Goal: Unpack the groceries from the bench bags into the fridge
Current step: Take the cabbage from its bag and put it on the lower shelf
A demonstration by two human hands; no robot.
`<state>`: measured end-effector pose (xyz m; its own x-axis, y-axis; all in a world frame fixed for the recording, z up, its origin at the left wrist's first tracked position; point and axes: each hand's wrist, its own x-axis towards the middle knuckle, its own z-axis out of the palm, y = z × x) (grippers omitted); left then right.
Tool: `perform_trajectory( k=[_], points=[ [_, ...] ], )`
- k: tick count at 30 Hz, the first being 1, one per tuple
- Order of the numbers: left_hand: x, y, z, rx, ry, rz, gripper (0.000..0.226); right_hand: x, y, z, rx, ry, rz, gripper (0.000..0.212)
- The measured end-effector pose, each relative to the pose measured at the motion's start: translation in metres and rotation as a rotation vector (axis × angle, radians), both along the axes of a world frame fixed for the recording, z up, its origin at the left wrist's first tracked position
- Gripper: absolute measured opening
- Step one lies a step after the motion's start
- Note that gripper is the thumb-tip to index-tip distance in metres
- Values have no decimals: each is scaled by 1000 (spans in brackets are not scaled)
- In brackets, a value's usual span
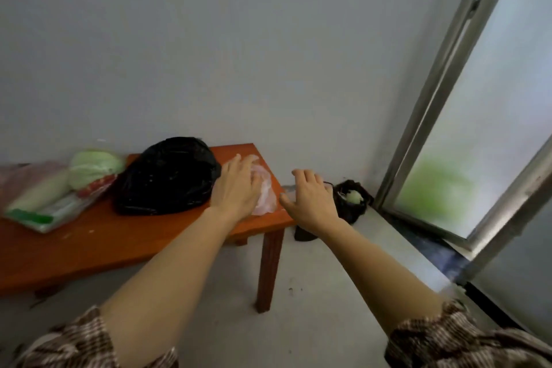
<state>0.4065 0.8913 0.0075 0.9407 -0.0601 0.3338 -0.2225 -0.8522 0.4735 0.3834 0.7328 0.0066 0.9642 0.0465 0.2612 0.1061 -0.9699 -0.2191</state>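
An orange wooden bench [125, 236] stands against the wall. On it sits a bulging black plastic bag [167, 176], and at its right end lies a thin pinkish clear bag [265, 194]. My left hand [236, 188] hovers over that clear bag with fingers spread, and I cannot tell whether it touches it. My right hand [310, 197] is open in the air just past the bench's right end, holding nothing. At the left, a green cabbage [95, 166] and a pale long vegetable [41, 191] lie in clear bags. The fridge is not in view.
A small dark bin [352, 200] with a pale green scrap inside stands on the floor in the corner. To the right is a metal-framed frosted glass door [478, 134] with a sill. Bare grey floor lies in front of the bench.
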Motion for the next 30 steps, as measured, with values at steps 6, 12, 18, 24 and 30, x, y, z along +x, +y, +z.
perform_trajectory(
  k=[6,12,18,24,30],
  points=[
    [59,109,-29,-3,92,174,49,84,106,-26,45,97,139,55],
    [100,210,-54,-23,172,284,49,139,194,-49,40,183,278,57],
    [139,305,-76,-11,134,328,46,189,280,-75,-2,235,340,58],
    [198,423,-105,200,119,304,52,245,382,-106,-32,252,359,58],
    [256,534,-124,602,175,225,94,294,494,-127,-43,329,328,55]
  ],
)
